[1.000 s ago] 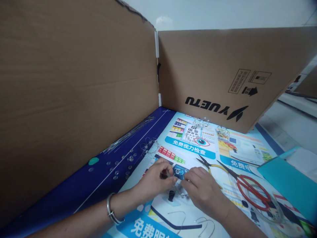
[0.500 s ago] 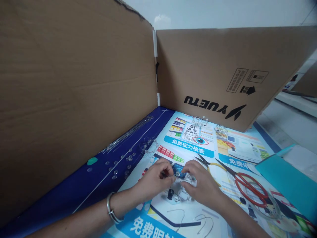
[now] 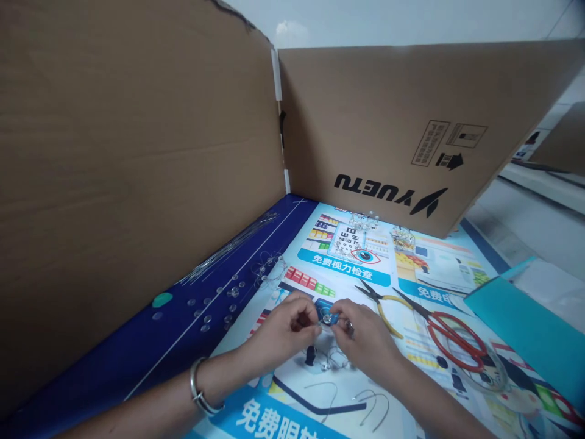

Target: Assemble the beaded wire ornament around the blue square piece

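Observation:
Over the printed sheet [image 3: 256, 366], my left hand [image 3: 289, 326] and my right hand [image 3: 363, 332] face each other, thumb and fingers pinched. Between the fingertips sits a clear round bead [image 3: 327, 319], on thin wire that both hands hold. Part of the wire is hidden by my fingers, and a shiny bit shows by the right index finger. Just below, a tangle of wire with clear beads [image 3: 333, 360] hangs or lies close to the sheet; I cannot tell which. Curved loose wires [image 3: 375, 407] rest nearer to me.
Loose clear beads [image 3: 207, 319], a green piece [image 3: 162, 299], straight wires [image 3: 223, 253] and a beaded wire piece [image 3: 269, 268] lie left. Yellow-handled pliers [image 3: 386, 317], red-handled scissors [image 3: 457, 341] and a teal folder [image 3: 525, 329] lie right. Cardboard panels [image 3: 365, 110] stand behind and left.
My right hand has moved slightly, its thumb and fingers now closer together near the bead. The whole view has shifted a little.

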A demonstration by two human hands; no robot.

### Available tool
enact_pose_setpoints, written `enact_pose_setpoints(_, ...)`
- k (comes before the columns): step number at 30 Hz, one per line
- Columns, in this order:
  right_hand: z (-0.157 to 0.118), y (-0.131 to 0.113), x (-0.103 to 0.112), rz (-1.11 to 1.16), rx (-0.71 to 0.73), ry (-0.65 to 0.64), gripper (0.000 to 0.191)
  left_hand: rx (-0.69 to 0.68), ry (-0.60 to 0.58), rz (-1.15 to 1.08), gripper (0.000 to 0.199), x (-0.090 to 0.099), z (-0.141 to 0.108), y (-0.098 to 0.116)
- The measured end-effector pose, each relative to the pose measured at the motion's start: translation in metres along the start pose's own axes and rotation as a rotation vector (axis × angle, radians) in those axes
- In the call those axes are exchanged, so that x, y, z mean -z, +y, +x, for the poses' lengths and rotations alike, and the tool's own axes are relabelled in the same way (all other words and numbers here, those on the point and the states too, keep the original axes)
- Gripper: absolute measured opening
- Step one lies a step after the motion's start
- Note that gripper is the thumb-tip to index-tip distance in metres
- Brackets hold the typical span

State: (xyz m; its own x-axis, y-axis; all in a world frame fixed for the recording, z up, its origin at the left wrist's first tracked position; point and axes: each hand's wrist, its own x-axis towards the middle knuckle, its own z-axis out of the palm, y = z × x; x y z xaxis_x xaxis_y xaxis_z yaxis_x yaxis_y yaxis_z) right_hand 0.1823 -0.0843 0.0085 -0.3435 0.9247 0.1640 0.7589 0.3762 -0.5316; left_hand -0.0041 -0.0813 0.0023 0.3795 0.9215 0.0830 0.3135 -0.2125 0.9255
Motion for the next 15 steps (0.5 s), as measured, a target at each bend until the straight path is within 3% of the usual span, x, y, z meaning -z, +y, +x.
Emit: enact_pose_setpoints(15,-0.0006,0.0056,-0.0036,0.175,0.019,0.048,0.031,0.088,-0.049,-0.343,0.013,-0.0035,-0.0004,-0.0019)
